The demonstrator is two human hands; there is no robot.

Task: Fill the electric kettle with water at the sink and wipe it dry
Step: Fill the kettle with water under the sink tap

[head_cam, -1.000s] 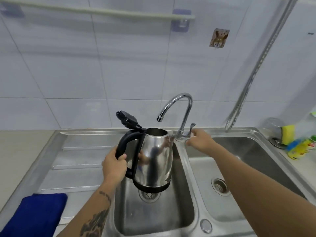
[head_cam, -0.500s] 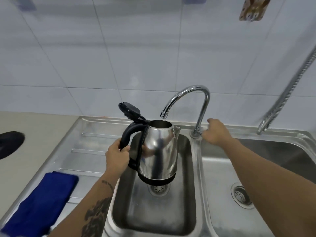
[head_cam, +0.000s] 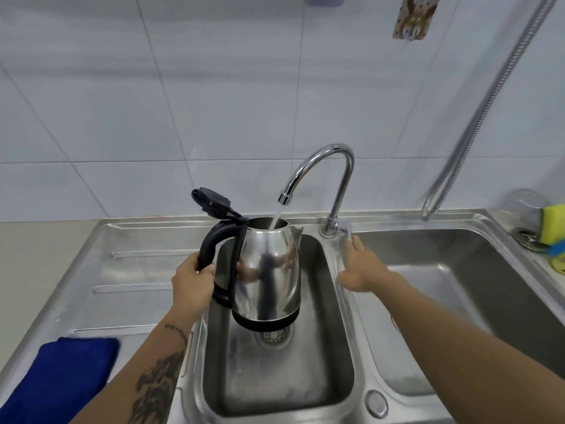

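My left hand (head_cam: pixel 193 281) sits left of centre in the frame, fingers wrapped round the black handle (head_cam: pixel 214 243) of the steel kettle (head_cam: pixel 269 272), which I hold upright and clear of the basin floor, above the drain (head_cam: pixel 274 335) of the small middle basin (head_cam: pixel 275 381). The kettle's black lid (head_cam: pixel 214 203) is flipped up and back toward the upper left. My right hand (head_cam: pixel 360 267), just right of centre, lies with straight, relaxed fingers, the fingertips (head_cam: pixel 354 240) reaching up to the tap's lever (head_cam: pixel 344 229) at the foot of the tap; I cannot tell whether they press it or only touch it. The curved chrome tap (head_cam: pixel 330 166) arches over from there, its spout just above the kettle's mouth, and a thin stream of water (head_cam: pixel 276 217) falls from it into the open top. To the right, the larger basin (head_cam: pixel 458 301) fills the right side of the frame. On the drainboard (head_cam: pixel 122 270) at the lower left lies a folded blue cloth (head_cam: pixel 61 381). At the far right edge a yellow sponge (head_cam: pixel 553 223) stands beside a clear glass (head_cam: pixel 524 209), and a metal hose (head_cam: pixel 489 102) hangs down the tiled wall (head_cam: pixel 153 102) in the upper right.
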